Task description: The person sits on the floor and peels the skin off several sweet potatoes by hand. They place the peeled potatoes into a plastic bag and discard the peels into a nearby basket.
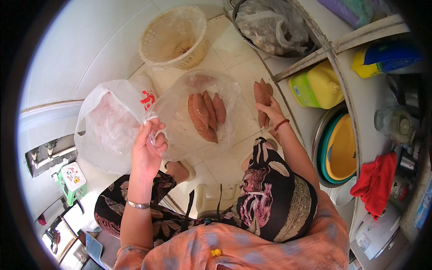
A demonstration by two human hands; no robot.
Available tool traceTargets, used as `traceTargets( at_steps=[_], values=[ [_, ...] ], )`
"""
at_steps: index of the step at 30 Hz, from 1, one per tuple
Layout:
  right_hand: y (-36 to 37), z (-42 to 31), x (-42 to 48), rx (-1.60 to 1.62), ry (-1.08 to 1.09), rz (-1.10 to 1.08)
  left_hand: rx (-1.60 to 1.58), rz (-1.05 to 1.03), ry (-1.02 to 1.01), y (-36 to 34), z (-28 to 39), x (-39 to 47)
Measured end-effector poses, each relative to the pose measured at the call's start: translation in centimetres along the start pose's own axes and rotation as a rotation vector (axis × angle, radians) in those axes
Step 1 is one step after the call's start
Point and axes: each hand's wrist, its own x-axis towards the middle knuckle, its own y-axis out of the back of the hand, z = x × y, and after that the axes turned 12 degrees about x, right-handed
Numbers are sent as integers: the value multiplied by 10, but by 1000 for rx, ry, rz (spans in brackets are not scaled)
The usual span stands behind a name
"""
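Observation:
My left hand (150,141) pinches the edge of a clear plastic bag (175,148), which spreads across the floor in front of me. Several reddish-brown sweet potatoes (205,114) show inside it, side by side. Off to the right, my right hand (272,110) has its thumb and fingers around sweet potatoes (261,92) near the cabinet base; the hand hides part of them. Whether these rest on the floor or are lifted I cannot tell. Beside my left hand stands a white plastic bag (98,141) with red print and thin plastic within.
A cream plastic basket (173,38) stands beyond the clear bag. At the back right, a metal basin (249,42) holds a filled plastic bag. Right-hand shelves hold a yellow jug (317,86) and nested basins (342,148). A small green-and-white stool (72,179) stands at left.

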Motion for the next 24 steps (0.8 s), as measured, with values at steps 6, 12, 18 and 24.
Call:
traceTargets(
  at_steps=[6,12,18,24],
  values=[
    [-20,-35,-61,191,19,-321,10,41,-23,9,1,-2],
    [-110,-65,-73,-224,-138,-792,22,35,-46,1,5,-4],
    [-201,-50,-20,-747,90,-739,73,23,-20,7,5,-6],
    [-235,-51,10,-1328,282,-414,85,4,7,6,4,-9]
  ],
)
